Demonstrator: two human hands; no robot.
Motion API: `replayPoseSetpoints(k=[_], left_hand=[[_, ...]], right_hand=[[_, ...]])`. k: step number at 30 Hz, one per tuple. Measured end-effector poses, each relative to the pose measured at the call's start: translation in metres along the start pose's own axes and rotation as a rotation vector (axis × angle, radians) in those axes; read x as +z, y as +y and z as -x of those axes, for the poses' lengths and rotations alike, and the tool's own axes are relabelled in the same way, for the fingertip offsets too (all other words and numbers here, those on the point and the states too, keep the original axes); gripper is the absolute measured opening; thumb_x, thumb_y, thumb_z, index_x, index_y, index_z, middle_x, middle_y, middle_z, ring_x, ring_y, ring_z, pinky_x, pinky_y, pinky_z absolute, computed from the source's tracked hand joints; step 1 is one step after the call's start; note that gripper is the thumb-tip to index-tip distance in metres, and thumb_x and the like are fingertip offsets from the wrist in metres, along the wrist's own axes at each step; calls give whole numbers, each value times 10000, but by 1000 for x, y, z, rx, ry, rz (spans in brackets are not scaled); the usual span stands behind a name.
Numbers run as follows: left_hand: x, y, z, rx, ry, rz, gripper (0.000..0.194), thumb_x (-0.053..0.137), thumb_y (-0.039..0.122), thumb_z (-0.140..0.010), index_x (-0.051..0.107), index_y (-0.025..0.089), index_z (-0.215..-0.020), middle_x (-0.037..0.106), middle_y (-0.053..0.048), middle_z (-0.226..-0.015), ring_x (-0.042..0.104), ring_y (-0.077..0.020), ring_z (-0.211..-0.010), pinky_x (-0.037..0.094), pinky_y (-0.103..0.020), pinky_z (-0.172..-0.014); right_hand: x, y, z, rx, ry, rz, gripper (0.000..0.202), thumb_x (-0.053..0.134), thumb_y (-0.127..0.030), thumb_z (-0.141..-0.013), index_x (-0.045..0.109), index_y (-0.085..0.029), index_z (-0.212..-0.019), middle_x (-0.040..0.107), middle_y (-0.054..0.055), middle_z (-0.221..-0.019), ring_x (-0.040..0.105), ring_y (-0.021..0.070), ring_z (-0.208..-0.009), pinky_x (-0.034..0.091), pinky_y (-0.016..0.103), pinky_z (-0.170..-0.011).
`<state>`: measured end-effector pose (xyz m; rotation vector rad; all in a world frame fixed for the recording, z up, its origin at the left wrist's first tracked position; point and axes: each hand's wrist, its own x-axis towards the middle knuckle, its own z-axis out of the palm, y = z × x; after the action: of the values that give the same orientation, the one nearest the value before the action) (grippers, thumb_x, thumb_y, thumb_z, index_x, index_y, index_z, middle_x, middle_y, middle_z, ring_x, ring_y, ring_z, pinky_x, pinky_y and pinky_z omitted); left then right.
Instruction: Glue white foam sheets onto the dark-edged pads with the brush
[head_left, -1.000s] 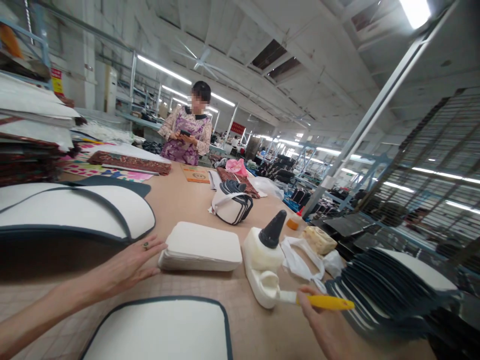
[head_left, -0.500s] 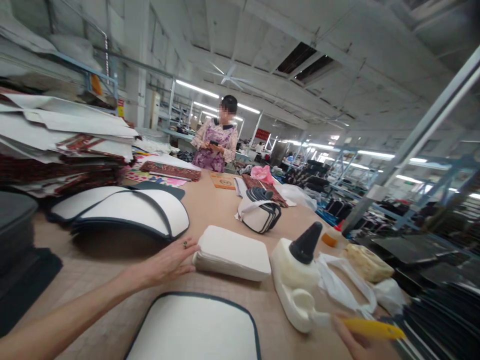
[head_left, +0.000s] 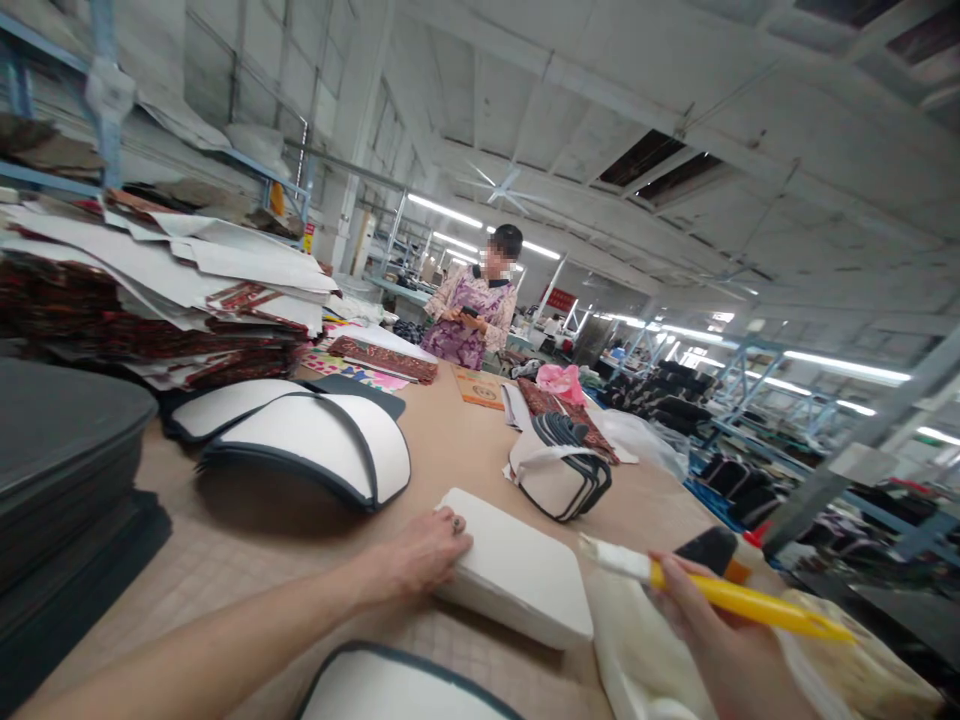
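Observation:
My left hand [head_left: 431,548] has its fingers bent at the left end of a stack of white rounded pieces [head_left: 521,565], gripping its edge. In my right hand [head_left: 712,630] is a brush with a yellow handle [head_left: 757,603]; its pale bristles point left, above the right end of the stack. Below the brush stands a cream plastic container [head_left: 637,650], partly hidden by my right hand. A white panel with a dark border [head_left: 397,690] lies at the bottom edge.
Dark-edged curved white panels [head_left: 300,440] lie at left, beside a dark stack [head_left: 67,450]. Bundled small panels [head_left: 559,475] stand beyond the white stack. Across the table a person [head_left: 472,310] holds a dark object. A clear plastic bag [head_left: 645,440] lies at back right.
The view has shifted left and closer. My left hand's fingers have bent onto the white stack's edge. My right hand has raised the brush from beside the container to near the stack.

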<state>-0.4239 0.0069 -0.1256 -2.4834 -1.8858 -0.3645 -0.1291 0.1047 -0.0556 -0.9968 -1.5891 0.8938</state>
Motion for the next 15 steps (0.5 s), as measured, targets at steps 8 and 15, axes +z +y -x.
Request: replayPoseSetpoints(k=[8, 15], left_hand=[[10, 2, 11, -76, -30, -20, 143, 555, 193, -835, 537, 155, -972, 557, -90, -1018, 484, -255, -967, 441, -383, -839], [19, 1, 5, -87, -25, -10, 121, 525, 170, -840, 537, 156, -960, 550, -79, -1014, 477, -255, -948, 442, -380, -798]], right_hand=[[146, 7, -55, 39, -361, -27, 441, 668, -556, -614, 610, -136, -736, 448, -38, -477, 384, 108, -446, 286, 238, -426], [202, 28, -61, -52, -553, 52, 309, 593, -481, -669, 572, -174, -660, 491, -22, -543, 431, 124, -508, 340, 251, -494]])
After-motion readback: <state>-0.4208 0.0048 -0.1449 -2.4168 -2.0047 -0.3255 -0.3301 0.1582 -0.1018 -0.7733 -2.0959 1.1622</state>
